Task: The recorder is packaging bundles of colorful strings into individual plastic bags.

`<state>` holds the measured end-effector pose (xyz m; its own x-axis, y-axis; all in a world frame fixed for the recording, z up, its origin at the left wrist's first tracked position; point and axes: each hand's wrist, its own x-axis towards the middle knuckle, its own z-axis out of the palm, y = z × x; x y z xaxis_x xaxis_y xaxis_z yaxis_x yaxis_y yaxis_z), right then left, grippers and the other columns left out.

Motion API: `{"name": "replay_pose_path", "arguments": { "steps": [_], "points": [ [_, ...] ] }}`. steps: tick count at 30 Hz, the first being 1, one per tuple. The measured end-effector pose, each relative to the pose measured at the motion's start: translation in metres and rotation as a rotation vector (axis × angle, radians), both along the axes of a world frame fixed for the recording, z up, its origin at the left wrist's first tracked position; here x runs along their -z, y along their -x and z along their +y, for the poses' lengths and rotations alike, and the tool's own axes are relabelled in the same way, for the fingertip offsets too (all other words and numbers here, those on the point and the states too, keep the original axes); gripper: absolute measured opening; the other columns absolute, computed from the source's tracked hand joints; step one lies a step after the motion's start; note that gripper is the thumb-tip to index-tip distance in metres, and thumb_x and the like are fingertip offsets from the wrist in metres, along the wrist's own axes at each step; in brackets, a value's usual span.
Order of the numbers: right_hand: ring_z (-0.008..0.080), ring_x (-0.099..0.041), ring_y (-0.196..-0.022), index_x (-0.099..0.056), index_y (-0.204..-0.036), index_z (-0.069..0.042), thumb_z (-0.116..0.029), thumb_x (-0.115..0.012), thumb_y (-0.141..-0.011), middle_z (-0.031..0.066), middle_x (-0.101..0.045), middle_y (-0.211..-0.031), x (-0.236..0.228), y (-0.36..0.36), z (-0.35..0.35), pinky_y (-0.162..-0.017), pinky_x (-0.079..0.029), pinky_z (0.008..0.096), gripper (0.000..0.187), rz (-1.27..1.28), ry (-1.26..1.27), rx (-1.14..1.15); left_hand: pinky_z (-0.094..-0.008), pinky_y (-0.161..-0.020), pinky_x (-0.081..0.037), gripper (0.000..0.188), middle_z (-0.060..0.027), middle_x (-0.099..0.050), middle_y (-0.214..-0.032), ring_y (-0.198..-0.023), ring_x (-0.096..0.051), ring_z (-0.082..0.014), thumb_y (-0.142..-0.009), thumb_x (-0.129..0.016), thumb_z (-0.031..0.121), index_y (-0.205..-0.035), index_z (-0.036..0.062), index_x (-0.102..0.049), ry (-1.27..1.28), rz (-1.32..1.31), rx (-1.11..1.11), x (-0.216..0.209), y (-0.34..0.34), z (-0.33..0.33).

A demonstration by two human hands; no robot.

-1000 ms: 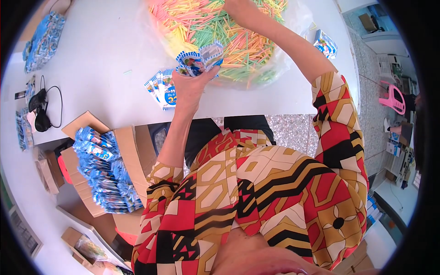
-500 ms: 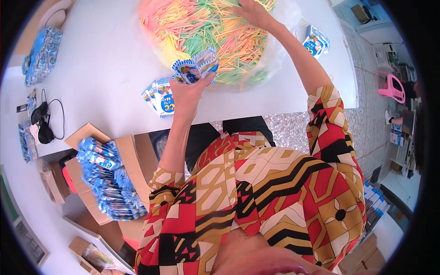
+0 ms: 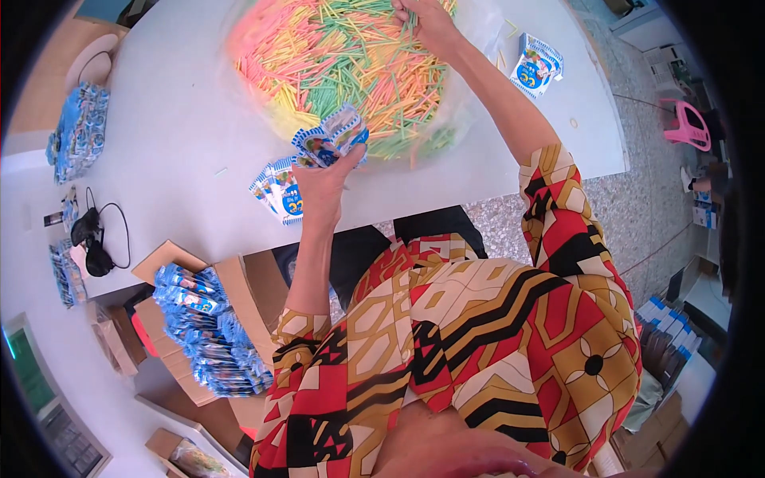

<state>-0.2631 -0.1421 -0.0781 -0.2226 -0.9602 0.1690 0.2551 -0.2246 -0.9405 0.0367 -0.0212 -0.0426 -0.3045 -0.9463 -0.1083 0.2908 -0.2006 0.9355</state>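
My left hand point(image 3: 321, 190) grips a blue-and-white printed packet point(image 3: 344, 127) whose top spreads wide, just in front of a big heap of thin pastel sticks point(image 3: 343, 68). The sticks are pink, yellow, green and orange, and lie in a clear plastic bag point(image 3: 472, 95). At the heap's far right, my right hand point(image 3: 430, 28) has its fingers curled around a few sticks point(image 3: 409, 17); part of its grip is cut off by the picture's top edge. Several flat packets point(image 3: 279, 191) lie fanned out beside my left hand.
Another packet group point(image 3: 536, 68) lies on the white table point(image 3: 183, 103) at right. Bundled packets point(image 3: 80, 131) and a black corded item point(image 3: 96, 239) sit at left. Below the table edge, an open cardboard box point(image 3: 247, 303) holds many blue packets point(image 3: 209, 327). A pink stool point(image 3: 687, 126) stands far right.
The whole view has shifted and turned slightly. My right hand has drawn a little left, and sticks now show between its fingers. My left hand still holds the packet.
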Motion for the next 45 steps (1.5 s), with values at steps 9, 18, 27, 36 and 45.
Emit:
{"name": "replay_pose_path", "arguments": {
  "steps": [9,18,27,36,45],
  "points": [
    [0.0152,-0.047,-0.06,-0.053,-0.095,0.0,-0.027,-0.052,-0.092,0.0052,-0.054,-0.072,-0.018,-0.055,0.009,-0.06,-0.042,0.0305,0.028,0.368,-0.247,0.452,-0.0229,-0.068,-0.047,0.032,-0.0041,-0.065,-0.091,-0.076,-0.06,-0.0089,-0.07,-0.076,-0.002,-0.099,-0.002,-0.064,0.012,0.008,0.021,0.0,0.001,0.0],
    [0.0113,-0.044,-0.056,-0.049,-0.07,-0.005,-0.023,-0.054,-0.091,0.0023,-0.05,-0.061,-0.017,-0.046,0.012,-0.057,-0.039,0.0271,0.028,0.304,0.068,0.191,-0.0232,-0.069,-0.048,0.032,-0.0049,-0.065,-0.092,-0.077,-0.061,-0.0098,-0.071,-0.075,-0.001,-0.1,-0.0029,-0.063,0.003,-0.007,0.038,0.0,0.001,-0.001],
    [0.0113,-0.047,-0.056,-0.051,-0.072,-0.005,-0.024,-0.057,-0.091,0.0017,-0.049,-0.06,-0.015,-0.047,0.009,-0.056,-0.042,0.0294,0.027,0.19,-0.095,0.257,-0.0231,-0.067,-0.049,0.032,-0.0041,-0.065,-0.091,-0.076,-0.061,-0.0095,-0.07,-0.076,0.0,-0.099,-0.0023,-0.062,0.016,-0.013,0.048,0.003,0.002,-0.001],
    [0.0093,-0.036,-0.045,-0.049,-0.072,-0.009,-0.036,-0.048,-0.096,-0.0004,-0.041,-0.055,-0.033,-0.037,0.015,-0.043,-0.033,0.0243,0.035,-0.075,0.067,0.241,-0.022,-0.062,-0.047,0.029,-0.0024,-0.065,-0.086,-0.072,-0.058,-0.0072,-0.07,-0.077,0.003,-0.096,-0.0006,-0.064,0.053,-0.061,0.076,0.003,0.008,-0.004],
    [0.0064,-0.027,-0.04,-0.047,-0.077,-0.012,-0.041,-0.042,-0.097,-0.0051,-0.028,-0.049,-0.137,-0.102,0.065,-0.038,-0.025,0.0223,0.035,-0.594,0.058,-0.212,-0.0223,-0.059,-0.044,0.026,-0.0014,-0.065,-0.081,-0.066,-0.056,-0.0069,-0.069,-0.076,0.004,-0.092,-0.0006,-0.065,0.097,-0.138,0.071,0.011,0.013,-0.01]
  ]
}}
